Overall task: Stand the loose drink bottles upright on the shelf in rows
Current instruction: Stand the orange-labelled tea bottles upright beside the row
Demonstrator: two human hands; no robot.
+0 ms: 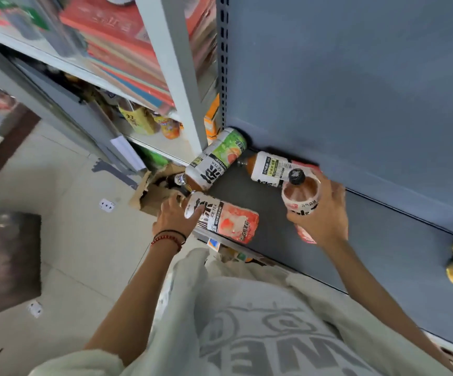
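Grey metal shelf (287,234), four tea bottles, two hands at work.
Shelf board matte and flat, backed by a smooth blue-grey panel (355,90). Green-label bottle (220,158) and white-label bottle (271,169) lie on their sides at the back corner, glossy plastic cylinders, amber drink showing. Peach-label bottle (225,221) lies at the front edge; left hand (174,215) curls loosely around its neck end. Right hand (323,215) wraps fingers snugly round the upright bottle (300,196), black cap up, standing mid-shelf.
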